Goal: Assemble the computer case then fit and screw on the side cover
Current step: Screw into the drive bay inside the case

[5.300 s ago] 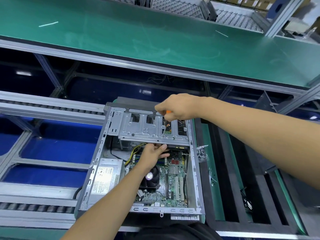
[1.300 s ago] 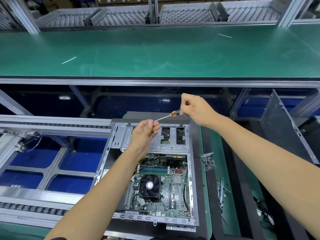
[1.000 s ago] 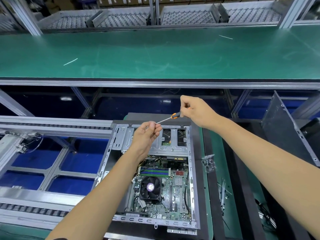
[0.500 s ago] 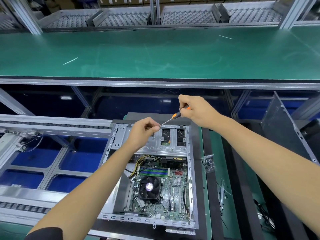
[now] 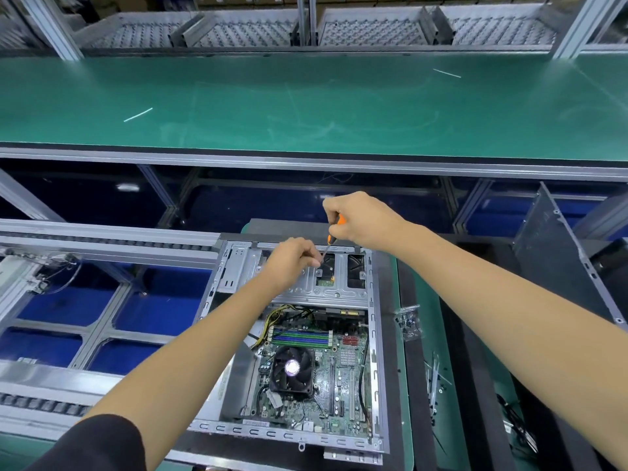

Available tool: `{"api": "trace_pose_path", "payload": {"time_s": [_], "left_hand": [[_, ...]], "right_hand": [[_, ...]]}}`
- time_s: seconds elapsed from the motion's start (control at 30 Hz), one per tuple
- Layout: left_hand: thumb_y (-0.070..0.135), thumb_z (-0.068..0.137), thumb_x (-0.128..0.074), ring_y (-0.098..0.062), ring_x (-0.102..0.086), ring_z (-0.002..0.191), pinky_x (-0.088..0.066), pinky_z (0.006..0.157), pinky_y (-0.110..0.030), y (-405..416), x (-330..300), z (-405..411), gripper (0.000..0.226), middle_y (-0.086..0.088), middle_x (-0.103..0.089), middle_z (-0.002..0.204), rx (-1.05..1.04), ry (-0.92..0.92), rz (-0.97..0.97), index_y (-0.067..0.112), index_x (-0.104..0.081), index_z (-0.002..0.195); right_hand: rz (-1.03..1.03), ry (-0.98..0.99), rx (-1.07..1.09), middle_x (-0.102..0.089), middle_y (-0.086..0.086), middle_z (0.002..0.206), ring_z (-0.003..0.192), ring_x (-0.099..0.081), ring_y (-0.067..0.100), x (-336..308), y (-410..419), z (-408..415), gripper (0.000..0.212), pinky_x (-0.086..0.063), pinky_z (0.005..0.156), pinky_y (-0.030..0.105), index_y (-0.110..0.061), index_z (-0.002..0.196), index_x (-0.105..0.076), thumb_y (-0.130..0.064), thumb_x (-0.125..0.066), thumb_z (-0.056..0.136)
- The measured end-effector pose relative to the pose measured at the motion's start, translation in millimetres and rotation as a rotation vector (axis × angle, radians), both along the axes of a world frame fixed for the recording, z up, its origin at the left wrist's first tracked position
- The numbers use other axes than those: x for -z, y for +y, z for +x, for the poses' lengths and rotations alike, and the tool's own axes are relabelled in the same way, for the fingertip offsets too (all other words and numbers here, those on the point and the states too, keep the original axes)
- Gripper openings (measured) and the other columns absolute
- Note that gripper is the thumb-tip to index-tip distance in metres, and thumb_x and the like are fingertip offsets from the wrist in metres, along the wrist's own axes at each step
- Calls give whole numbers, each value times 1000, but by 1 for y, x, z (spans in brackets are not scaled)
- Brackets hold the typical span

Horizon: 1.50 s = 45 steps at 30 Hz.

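This is a factory assembly line: a long green conveyor belt [image 5: 306,107] runs across, roller racks [image 5: 373,28] stand behind it on aluminium frames, and an opened computer case [image 5: 373,334] lies on a green-matted worktop [image 5: 406,385].

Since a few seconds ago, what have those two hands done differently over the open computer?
The left hand came up out of the case, where it was reaching under the drive cage, and now pinches at the screwdriver tip above the cage. The right hand tilted the screwdriver from nearly level to pointing steeply down. The case stayed open, and the side panel stayed leaning at the right.
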<state>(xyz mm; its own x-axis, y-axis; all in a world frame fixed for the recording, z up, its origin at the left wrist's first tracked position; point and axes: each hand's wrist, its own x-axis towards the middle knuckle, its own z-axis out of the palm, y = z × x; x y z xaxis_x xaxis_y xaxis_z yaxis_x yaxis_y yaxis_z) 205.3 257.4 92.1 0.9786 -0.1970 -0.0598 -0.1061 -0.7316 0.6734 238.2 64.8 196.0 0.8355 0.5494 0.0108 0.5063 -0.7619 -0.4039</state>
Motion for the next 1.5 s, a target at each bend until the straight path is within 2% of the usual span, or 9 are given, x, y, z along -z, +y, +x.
{"api": "trace_pose_path", "payload": {"time_s": [0.17, 0.43, 0.8, 0.97, 1.07, 1.17, 1.27, 1.4, 1.5], "left_hand": [[28, 86, -78, -19, -38, 108, -18, 80, -18, -5, 17, -5, 14, 4, -63, 102, -145, -58, 172, 38, -73, 78], [47, 83, -74, -16, -33, 101, -14, 77, -29, -3, 29, -3, 7, 15, -57, 96, -105, -153, 339, 41, -76, 86], [51, 83, -74, -17, -32, 93, -21, 74, -34, -2, 33, 3, 8, 15, -52, 75, -120, -121, 402, 45, -76, 87], [43, 81, -80, -11, -54, 93, -42, 81, -37, 0, 28, 3, 15, 17, -70, 86, -69, -29, 129, 46, -65, 80], [30, 83, -81, 0, -67, 79, -53, 76, -33, 0, 29, 2, 24, 22, -72, 80, -116, 4, -9, 42, -63, 73], [24, 83, -79, 1, -67, 80, -55, 81, -35, 2, 31, 3, 16, 22, -73, 81, -94, 0, -25, 33, -68, 76], [20, 84, -78, -3, -69, 85, -55, 86, -37, 3, 32, 5, 17, 19, -75, 87, -66, -2, -35, 32, -69, 78], [17, 86, -79, 6, -66, 86, -54, 89, -31, 6, 31, 5, 6, 23, -72, 88, -18, 23, -65, 19, -74, 90], [29, 77, -87, 3, -67, 77, -53, 74, -20, 7, 24, 2, 17, 20, -73, 80, -73, -2, -167, 25, -71, 82]], "right_hand": [[-52, 55, -11, -60, -7, 71, 55, -47, 14, 15, 9, 6, 25, -34, 51, 28, -27, 74, -45, -15, -60, 89], [-121, 59, -46, -62, 1, 77, 62, -51, 20, 26, 23, 15, 19, -39, 52, 33, -24, 77, -47, -15, -60, 88], [-281, -31, -114, -52, 0, 69, 56, -43, 19, 16, 41, 17, 23, -29, 51, 31, -23, 78, -41, -21, -56, 95], [-366, -67, -104, -47, 1, 73, 60, -47, 22, 13, 50, 17, 20, -29, 49, 32, -17, 94, -40, -29, -54, 99], [-359, -7, -149, -46, 2, 83, 65, -53, 26, 9, 49, 17, 30, -34, 51, 34, -19, 106, -34, -31, -60, 96], [-337, 24, -335, -36, 2, 102, 71, -54, 28, 1, 46, 20, 33, -37, 54, 35, -24, 106, -38, -9, -61, 87], [-329, -7, -443, -38, -4, 91, 77, -52, 29, -3, 46, 23, 29, -33, 55, 35, -23, 91, -46, 4, -54, 84], [-376, -114, -384, -49, -6, 79, 72, -54, 23, -2, 49, 24, 19, -37, 55, 33, -23, 82, -47, -17, -64, 86], [-451, -194, -306, -49, -3, 67, 59, -47, 19, 5, 46, 24, 12, -26, 51, 31, -19, 85, -48, -26, -51, 94]]}}
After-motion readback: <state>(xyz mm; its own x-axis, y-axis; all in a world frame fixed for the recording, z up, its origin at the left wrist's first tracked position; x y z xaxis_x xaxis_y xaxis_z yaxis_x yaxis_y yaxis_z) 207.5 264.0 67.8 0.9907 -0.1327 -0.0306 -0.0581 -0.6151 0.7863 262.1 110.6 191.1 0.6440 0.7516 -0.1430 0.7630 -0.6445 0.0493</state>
